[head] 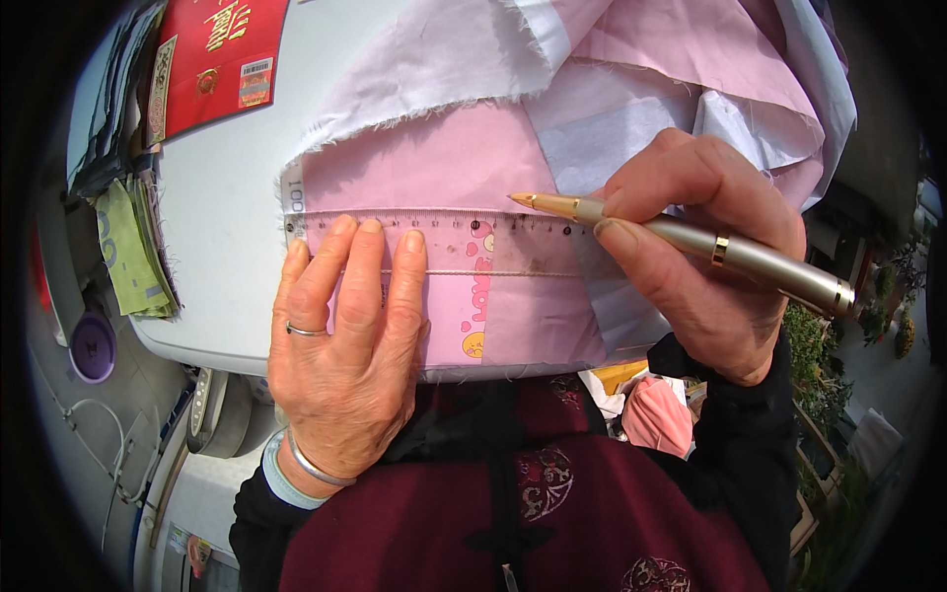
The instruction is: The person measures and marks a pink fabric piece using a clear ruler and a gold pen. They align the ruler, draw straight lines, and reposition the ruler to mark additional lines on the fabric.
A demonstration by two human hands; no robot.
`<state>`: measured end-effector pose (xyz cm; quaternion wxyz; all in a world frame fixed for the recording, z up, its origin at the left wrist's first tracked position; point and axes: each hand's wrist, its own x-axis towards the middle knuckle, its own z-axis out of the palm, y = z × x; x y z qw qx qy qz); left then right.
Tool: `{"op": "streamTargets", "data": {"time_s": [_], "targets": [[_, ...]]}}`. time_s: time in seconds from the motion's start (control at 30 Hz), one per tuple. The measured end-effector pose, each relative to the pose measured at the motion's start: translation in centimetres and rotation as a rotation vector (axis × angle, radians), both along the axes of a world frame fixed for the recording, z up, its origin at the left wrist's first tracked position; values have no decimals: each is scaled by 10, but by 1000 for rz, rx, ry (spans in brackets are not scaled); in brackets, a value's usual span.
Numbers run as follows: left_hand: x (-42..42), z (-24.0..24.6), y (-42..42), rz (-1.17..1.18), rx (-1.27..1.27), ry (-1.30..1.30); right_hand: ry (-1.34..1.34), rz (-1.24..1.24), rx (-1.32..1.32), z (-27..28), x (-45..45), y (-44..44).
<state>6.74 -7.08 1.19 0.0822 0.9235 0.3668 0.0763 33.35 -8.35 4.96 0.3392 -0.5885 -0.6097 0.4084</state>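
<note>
My left hand point(351, 348) lies flat with spread fingers on a clear plastic ruler point(444, 231), pressing it down on pink cloth point(429, 166). The ruler bears a number scale along its far edge and a cartoon print near its middle. In my right hand point(714, 314) is a silver-beige fountain pen point(658, 229) with gold trim, gripped between thumb and fingers. Its gold nib points left, just beyond the ruler's scaled edge and over the cloth; whether it touches cannot be told. A frayed, pale flap of cloth point(429, 66) is folded over behind.
The white tabletop point(222, 244) carries a red printed folder point(214, 63), a dark layered stack point(115, 96) and green patterned pieces point(129, 255) at left. More pink-and-white cloth point(688, 37) bunches at right. A purple basin point(94, 346) and potted plants point(810, 340) stand lower down.
</note>
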Motion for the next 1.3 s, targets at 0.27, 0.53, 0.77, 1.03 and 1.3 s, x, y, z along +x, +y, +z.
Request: {"op": "streamTargets", "data": {"time_s": [0.27, 0.53, 0.77, 1.03, 1.3], "targets": [[2, -1, 0, 13, 30, -18, -334, 40, 223, 1, 4, -17], [2, -1, -1, 8, 32, -36, -655, 209, 445, -30, -13, -27], [0, 2, -2, 12, -5, -45, -675, 277, 378, -18, -13, -25], [0, 3, -2, 2, 7, -41, -688, 268, 339, -17, -10, -28], [-1, 1, -3, 10, 12, -82, -712, 290, 309, -14, -9, -27]]}}
